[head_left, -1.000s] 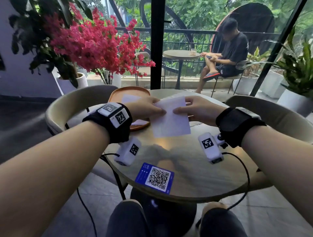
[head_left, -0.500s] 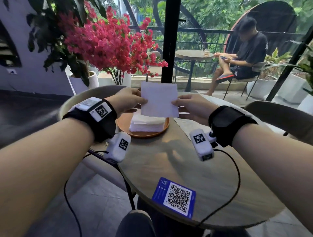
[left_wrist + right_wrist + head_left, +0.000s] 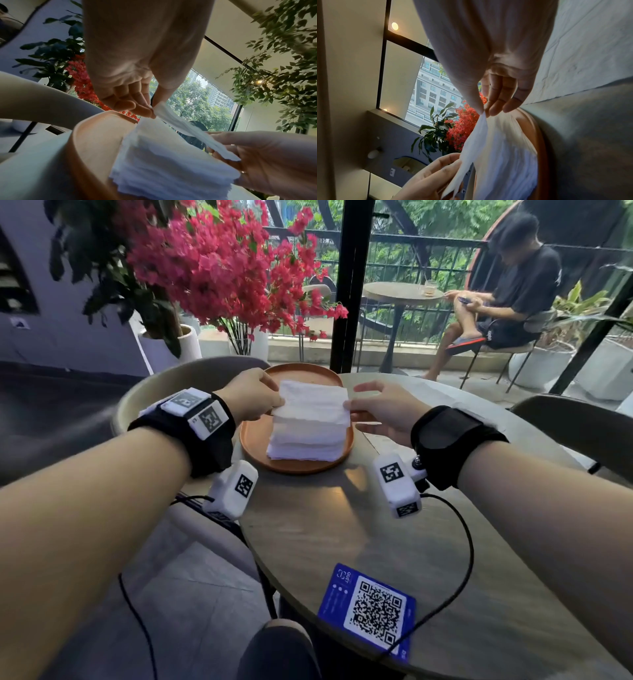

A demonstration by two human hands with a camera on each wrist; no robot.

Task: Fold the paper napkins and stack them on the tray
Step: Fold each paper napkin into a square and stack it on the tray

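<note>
1. While both hands work at the far side of the counter (image 3: 342, 542), the near edge carries only a blue QR card (image 3: 368, 613) at 6 o'clock, with a black cable (image 3: 469, 549) looping past it.
2. Left hand (image 3: 251, 397), at 9 o'clock of the stack: thumb and fingertips (image 3: 145, 111) pinch the left edge of the top napkin (image 3: 313, 402). Grip clamped on paper.
3. Right hand (image 3: 380, 409), at 3 o'clock of the stack: thumb and fingers (image 3: 494, 108) pinch the opposite edge. Grip likewise clamped on the same napkin.
4. Napkin position: held flat-ish, just above the stack of folded napkins (image 3: 306, 440); the left wrist view shows it lifted clear at the pinched edge and sagging between the hands.
5. Stack sits on the round wooden tray (image 3: 253, 440), toward its 6 o'clock rim; edges ragged, not perfectly squared.
6. Handling judgement: paper is very light, limp and easily torn or creased. Hold by opposite edges with light pinches; lower level so it does not drag the loose sheets beneath out of line.
7. Beyond the tray, at 12 o'clock: red flowers (image 3: 222, 265); a seated person (image 3: 507, 296) at 1 o'clock.
</note>
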